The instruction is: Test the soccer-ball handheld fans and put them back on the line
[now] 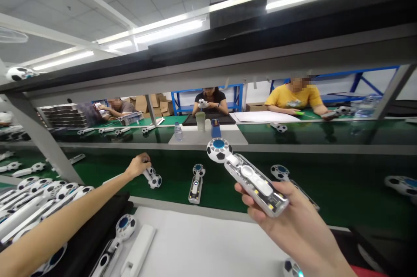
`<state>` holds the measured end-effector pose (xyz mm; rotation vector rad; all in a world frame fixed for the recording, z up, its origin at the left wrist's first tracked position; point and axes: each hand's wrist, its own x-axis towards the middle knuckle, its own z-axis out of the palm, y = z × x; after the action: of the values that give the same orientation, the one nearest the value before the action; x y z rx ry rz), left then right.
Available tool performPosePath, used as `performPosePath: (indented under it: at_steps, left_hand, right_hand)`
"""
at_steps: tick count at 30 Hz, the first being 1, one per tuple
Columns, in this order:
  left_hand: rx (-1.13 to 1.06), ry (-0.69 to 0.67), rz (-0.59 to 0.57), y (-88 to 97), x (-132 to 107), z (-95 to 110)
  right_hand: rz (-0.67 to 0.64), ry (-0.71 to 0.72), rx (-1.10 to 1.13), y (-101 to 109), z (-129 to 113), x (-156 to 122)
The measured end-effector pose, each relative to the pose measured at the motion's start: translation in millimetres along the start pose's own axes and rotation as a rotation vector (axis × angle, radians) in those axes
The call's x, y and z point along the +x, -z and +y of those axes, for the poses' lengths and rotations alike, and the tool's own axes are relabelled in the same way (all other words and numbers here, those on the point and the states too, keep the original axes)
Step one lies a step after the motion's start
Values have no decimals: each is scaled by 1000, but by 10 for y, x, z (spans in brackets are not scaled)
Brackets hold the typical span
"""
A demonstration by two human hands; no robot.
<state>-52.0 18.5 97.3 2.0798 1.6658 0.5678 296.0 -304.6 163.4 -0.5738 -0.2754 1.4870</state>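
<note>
In my right hand (293, 216) is a handheld device with a soccer-ball head (254, 177), its handle tilted and the electronics showing through a clear casing. The ball end points up and left, with a blue disc facing me. My left hand (138, 166) reaches across to the green conveyor, its fingers closed round the handle of another soccer-ball device (153, 179), whose ball end points toward me. Between my hands a similar clear device (196, 183) lies on the belt. One more device (280, 172) is partly hidden behind my right hand.
White paper (192, 242) covers the bench before me. A loose white handle cover (140, 248) lies beside a soccer-ball device (125, 227). Many finished-looking devices (42, 199) are stacked at left. A slanted metal post (45, 138) stands left; co-workers sit across the conveyor (234, 181).
</note>
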Motion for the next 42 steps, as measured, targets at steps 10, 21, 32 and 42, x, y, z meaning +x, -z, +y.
performPosePath:
  at_steps: [10, 21, 32, 42]
  left_hand:
    - [-130, 340, -573, 185, -552, 137]
    - [-1035, -37, -401, 184, -1179, 1171]
    - [-1978, -284, -705, -308, -2310, 1613]
    - [-1471, -342, -489, -374, -2357, 1648]
  right_hand:
    - [-20, 201, -416, 18, 140, 1]
    - [-193, 194, -253, -25, 172, -116]
    - [-427, 228, -272, -58, 287, -238]
    - [-108, 437, -694, -127, 500, -182]
